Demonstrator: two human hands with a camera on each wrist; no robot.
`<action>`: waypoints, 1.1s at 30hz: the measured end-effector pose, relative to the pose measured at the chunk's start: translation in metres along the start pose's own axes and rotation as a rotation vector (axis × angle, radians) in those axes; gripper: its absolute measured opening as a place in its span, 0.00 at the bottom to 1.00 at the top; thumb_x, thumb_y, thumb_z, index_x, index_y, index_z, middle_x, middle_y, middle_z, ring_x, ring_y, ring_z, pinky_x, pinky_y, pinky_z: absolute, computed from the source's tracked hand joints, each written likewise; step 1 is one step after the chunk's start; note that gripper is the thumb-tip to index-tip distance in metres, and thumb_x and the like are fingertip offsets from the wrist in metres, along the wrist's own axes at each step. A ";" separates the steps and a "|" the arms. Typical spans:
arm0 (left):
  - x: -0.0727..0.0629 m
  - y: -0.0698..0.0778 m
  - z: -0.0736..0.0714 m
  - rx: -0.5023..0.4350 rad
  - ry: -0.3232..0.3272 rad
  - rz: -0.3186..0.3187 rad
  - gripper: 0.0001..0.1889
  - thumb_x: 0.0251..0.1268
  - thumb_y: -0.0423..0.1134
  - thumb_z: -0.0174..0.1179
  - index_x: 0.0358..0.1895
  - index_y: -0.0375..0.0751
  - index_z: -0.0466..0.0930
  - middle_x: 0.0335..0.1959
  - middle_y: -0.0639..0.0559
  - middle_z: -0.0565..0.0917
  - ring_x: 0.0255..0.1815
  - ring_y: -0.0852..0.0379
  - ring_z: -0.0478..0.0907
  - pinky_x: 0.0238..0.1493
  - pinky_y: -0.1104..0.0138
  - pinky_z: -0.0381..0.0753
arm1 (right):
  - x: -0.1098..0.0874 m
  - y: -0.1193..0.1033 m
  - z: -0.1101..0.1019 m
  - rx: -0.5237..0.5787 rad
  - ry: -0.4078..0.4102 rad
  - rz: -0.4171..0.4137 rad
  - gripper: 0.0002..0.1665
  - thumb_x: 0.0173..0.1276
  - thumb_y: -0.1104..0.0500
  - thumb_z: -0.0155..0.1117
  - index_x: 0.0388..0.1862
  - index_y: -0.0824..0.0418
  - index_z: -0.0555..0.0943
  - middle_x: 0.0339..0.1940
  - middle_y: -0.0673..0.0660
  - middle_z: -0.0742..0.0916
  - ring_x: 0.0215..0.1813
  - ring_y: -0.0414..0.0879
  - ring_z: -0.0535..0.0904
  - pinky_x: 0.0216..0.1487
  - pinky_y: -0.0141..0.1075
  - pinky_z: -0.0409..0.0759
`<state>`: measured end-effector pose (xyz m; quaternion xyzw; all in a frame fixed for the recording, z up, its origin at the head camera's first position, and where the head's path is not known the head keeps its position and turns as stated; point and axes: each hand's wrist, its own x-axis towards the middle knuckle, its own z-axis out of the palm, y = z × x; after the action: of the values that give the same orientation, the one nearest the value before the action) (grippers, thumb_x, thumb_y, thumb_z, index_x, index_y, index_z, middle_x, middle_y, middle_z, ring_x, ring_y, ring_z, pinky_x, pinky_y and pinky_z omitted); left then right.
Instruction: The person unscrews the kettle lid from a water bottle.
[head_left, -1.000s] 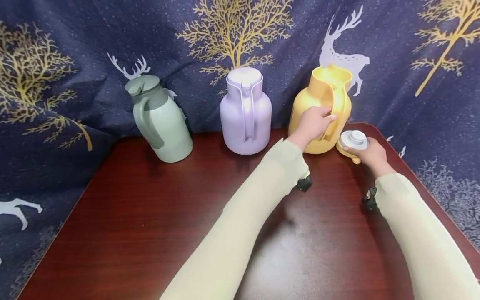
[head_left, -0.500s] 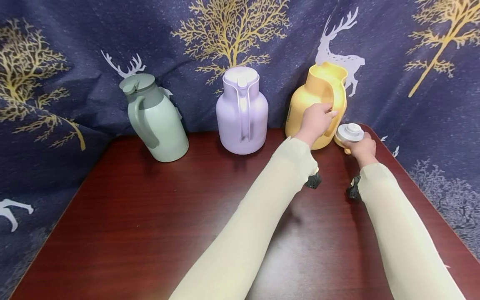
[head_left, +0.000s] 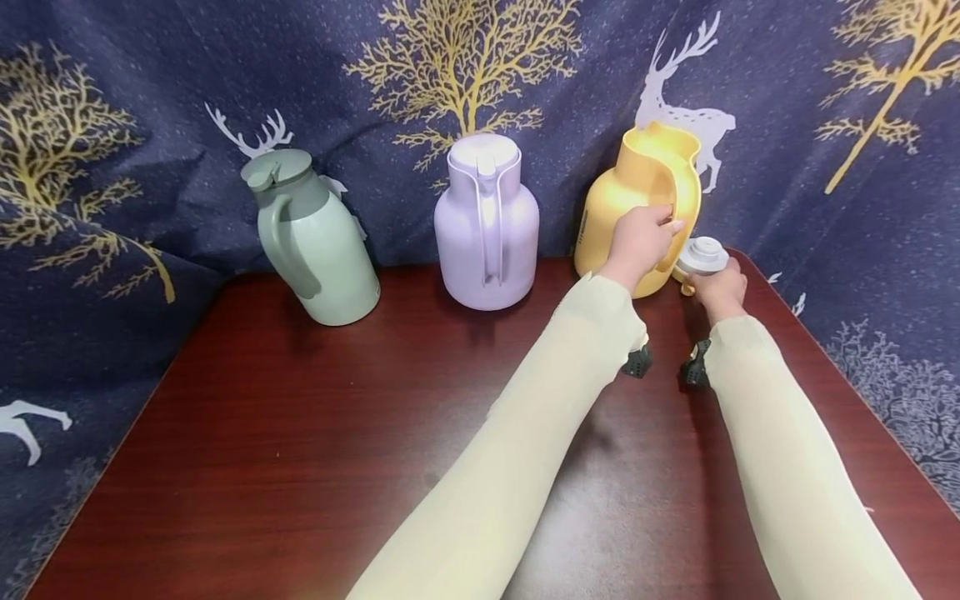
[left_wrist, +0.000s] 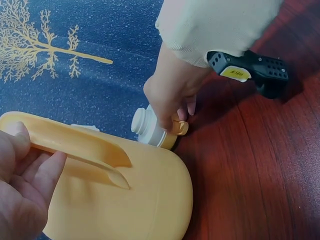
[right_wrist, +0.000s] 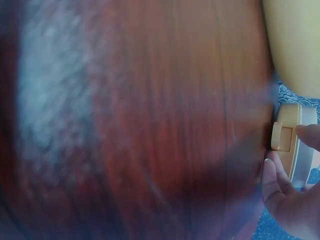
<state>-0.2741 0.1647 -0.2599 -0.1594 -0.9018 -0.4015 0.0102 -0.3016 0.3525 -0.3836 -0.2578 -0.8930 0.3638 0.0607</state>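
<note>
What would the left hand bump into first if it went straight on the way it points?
Probably the body of the yellow jug, just beyond the handle that the left hand grips, though the gap is hard to judge.

A glossy, dark red wood-grain tabletop (head_left: 225, 442) carries a row along its back edge: green jug (head_left: 330, 246) at left, purple jug (head_left: 486, 229) at center, yellow jug (head_left: 609, 221) at right, with a lid (head_left: 702, 257) just beside the last.

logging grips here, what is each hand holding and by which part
The left hand holds the yellow jug by its handle; the right hand holds the white-and-yellow lid by its side, near the yellow tab.
</note>
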 end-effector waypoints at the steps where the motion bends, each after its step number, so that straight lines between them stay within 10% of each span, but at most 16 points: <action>1: 0.000 0.001 0.000 0.001 0.006 0.002 0.17 0.77 0.46 0.57 0.64 0.55 0.83 0.57 0.61 0.88 0.52 0.64 0.82 0.46 0.81 0.75 | 0.000 -0.001 0.000 0.000 -0.002 -0.002 0.46 0.71 0.54 0.57 0.78 0.76 0.52 0.74 0.80 0.67 0.77 0.73 0.60 0.83 0.54 0.59; 33: -0.003 0.003 0.005 0.001 0.032 -0.026 0.20 0.77 0.47 0.57 0.69 0.56 0.78 0.67 0.64 0.81 0.68 0.67 0.78 0.66 0.82 0.71 | 0.003 -0.010 0.004 0.035 -0.071 0.035 0.53 0.70 0.45 0.60 0.80 0.72 0.48 0.78 0.76 0.65 0.79 0.68 0.63 0.82 0.51 0.63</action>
<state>-0.2701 0.1695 -0.2611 -0.1411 -0.9039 -0.4034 0.0193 -0.3095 0.3453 -0.3798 -0.2594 -0.8833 0.3894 0.0273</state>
